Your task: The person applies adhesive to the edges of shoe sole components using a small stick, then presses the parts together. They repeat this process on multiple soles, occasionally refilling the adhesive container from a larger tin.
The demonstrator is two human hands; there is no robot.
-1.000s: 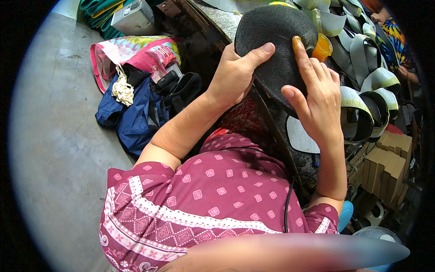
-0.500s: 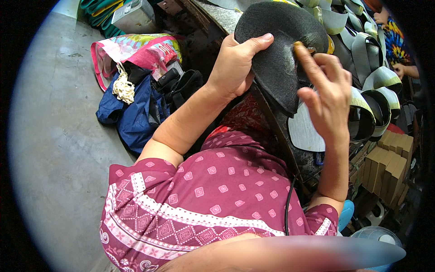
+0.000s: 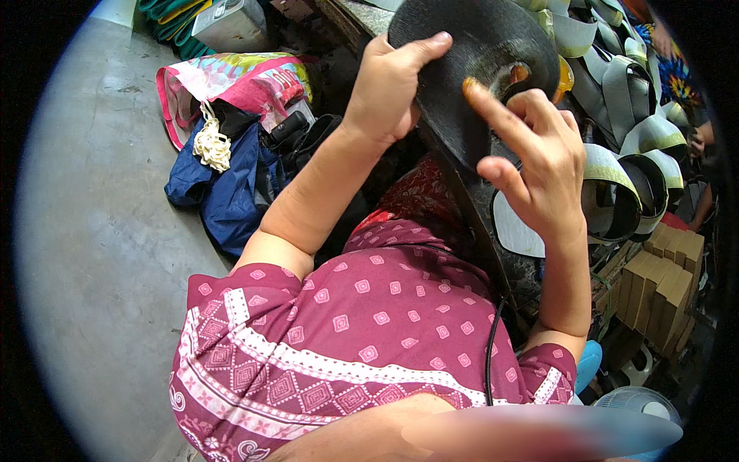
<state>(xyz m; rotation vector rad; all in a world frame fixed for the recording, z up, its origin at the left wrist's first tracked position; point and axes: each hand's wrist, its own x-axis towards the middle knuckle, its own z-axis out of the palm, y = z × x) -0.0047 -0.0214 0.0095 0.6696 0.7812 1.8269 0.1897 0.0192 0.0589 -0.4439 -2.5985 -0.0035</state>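
My left hand (image 3: 389, 96) grips a black, curved piece of textured sheet material (image 3: 477, 35) by its left edge, thumb lying on top. My right hand (image 3: 543, 158) is over the piece's lower right part, index finger stretched out and thumb apart. Something amber and wet-looking coats that index fingertip, which is at the piece's surface. Another amber patch shows by my curled fingers; I cannot tell whether it is on a finger or on the piece. Behind the piece's right edge, an amber thing (image 3: 566, 81) is partly hidden.
Bent grey strips with yellowish edges (image 3: 620, 181) crowd the worktable (image 3: 481, 204). Stacked tan blocks (image 3: 654, 289) stand at right, with a fan (image 3: 639, 404) below. A pink patterned bag (image 3: 231, 85) and blue cloth (image 3: 231, 189) lie left. Another person's hand (image 3: 699, 142) shows far right.
My right index finger has moved left and slightly down across the black piece. The piece has shifted a little up and left with my left hand.
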